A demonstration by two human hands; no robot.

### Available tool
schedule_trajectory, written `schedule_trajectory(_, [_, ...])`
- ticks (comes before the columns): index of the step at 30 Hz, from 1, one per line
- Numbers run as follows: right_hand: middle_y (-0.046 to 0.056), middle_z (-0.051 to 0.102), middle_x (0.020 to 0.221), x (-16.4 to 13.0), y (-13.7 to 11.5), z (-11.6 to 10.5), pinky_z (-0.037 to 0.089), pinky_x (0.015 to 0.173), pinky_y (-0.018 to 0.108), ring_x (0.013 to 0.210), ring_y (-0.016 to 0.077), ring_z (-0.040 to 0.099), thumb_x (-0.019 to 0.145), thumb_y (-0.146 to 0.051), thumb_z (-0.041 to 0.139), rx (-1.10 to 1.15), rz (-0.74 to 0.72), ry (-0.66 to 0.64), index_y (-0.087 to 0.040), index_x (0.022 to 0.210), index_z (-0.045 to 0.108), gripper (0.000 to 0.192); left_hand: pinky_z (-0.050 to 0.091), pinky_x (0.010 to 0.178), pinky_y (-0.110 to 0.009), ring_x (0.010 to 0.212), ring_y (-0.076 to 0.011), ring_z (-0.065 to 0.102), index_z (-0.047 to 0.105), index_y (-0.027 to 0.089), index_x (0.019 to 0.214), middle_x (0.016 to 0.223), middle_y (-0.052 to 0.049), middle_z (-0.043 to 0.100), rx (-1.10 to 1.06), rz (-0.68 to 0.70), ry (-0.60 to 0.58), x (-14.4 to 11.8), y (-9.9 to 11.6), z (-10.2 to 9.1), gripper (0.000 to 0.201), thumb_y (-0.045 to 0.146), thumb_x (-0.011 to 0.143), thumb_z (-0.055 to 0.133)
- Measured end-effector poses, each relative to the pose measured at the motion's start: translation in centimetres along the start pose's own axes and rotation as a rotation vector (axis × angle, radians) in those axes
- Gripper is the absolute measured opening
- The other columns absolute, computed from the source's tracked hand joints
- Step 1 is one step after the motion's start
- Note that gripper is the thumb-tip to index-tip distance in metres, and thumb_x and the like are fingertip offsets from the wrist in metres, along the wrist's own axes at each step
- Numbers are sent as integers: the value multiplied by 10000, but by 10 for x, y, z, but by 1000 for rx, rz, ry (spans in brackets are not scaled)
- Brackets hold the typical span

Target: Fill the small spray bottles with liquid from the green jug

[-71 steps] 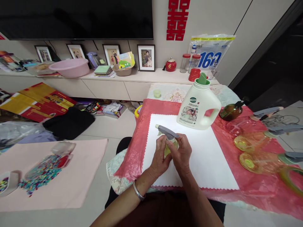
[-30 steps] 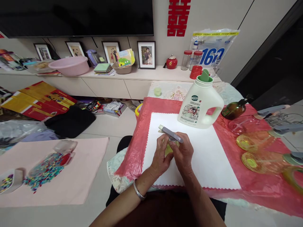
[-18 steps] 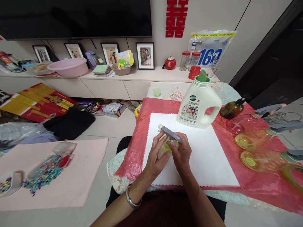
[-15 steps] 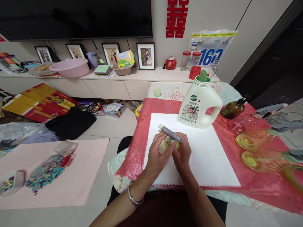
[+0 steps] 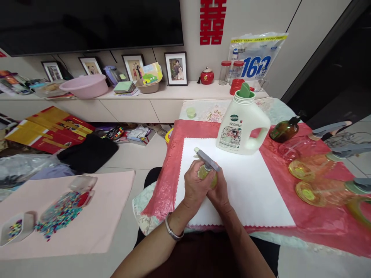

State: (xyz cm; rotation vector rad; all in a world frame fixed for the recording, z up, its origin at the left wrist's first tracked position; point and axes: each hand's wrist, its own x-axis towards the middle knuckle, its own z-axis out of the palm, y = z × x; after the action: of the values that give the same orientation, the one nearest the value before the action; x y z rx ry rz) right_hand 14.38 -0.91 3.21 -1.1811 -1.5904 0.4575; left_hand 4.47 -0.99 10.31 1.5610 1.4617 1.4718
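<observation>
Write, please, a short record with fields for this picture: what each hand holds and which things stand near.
left hand: the left hand wraps around the small spray bottle, closed on its body
right hand: the right hand holds the same spray bottle from the other side
spray head: grey, points up and to the left
under the hands: white mat on a red cloth
behind the hands: white jug, upright, green funnel in its mouth
to the right: brown bottle and several clear bottles lying on their sides
</observation>
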Motion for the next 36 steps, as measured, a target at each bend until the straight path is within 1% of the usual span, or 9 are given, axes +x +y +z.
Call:
schedule_trajectory(5, [107,595,1164,6,-6,-3,542,878,373,1020,229,609,883,-406,562,-28,-21,-20,-157,1304,519,491,550,959,-364,1076,-234,688,681,188,1159,1146,-84,726,-12,94,-190,5,-6,-11,308,208,856,627])
schedule_trajectory(7, [96,600,1140,9,-12,-5,540,849,354,991,219,612,889,-389,554,-36,-28,-21,-174,1280,532,446,528,1012,-381,1149,-247,670,651,187,1226,1224,-97,712,-68,87,-278,6,-11,-15,340,238,893,603])
schedule_trajectory(9, [83,604,1106,12,-16,-6,535,838,346,960,210,613,890,-373,559,-44,-36,-19,-186,1264,534,419,513,1035,-381,1175,-247,663,614,190,1261,1265,-104,703,-139,39,-311,6,-15,-18,347,284,928,591])
schedule_trajectory(16, [79,604,1068,14,-19,-5,529,786,333,930,212,612,911,-372,520,-82,-71,12,-181,1203,527,349,493,1047,-375,1169,-238,654,584,199,1284,1273,-100,692,-303,-39,-352,2,-23,-17,355,333,956,599])
schedule_trajectory(22, [76,597,1075,10,-16,-4,544,827,346,955,206,605,944,-395,496,-93,-75,30,-181,1260,491,381,484,1027,-366,1139,-230,640,600,184,1275,1237,-109,677,-145,166,-370,6,-26,-24,326,234,957,549])
schedule_trajectory(24, [70,595,1073,9,-15,-3,546,834,347,951,203,602,937,-383,503,-92,-80,21,-191,1255,496,372,490,1004,-362,1115,-228,641,594,185,1274,1196,-107,674,-129,189,-371,6,-27,-23,332,213,946,553])
schedule_trajectory(28, [87,592,1135,7,-10,-1,550,863,361,1009,219,602,895,-377,526,-90,-94,12,-186,1283,488,434,496,968,-348,1085,-229,628,623,213,1211,1146,-80,642,-183,149,-307,7,-30,-16,368,232,853,710])
schedule_trajectory(32, [98,587,1194,7,-8,-1,551,879,370,1051,231,605,878,-389,533,-94,-80,12,-171,1322,463,499,495,914,-316,1017,-204,610,695,221,1055,1057,-51,611,-228,114,-188,9,-30,-9,263,260,811,782])
schedule_trajectory(36, [91,598,1153,7,-10,-3,550,876,360,1026,220,606,887,-364,517,-95,-58,5,-178,1286,482,442,491,932,-318,1028,-203,628,710,228,1084,1067,-51,655,-267,56,-223,9,-28,-10,251,256,839,759])
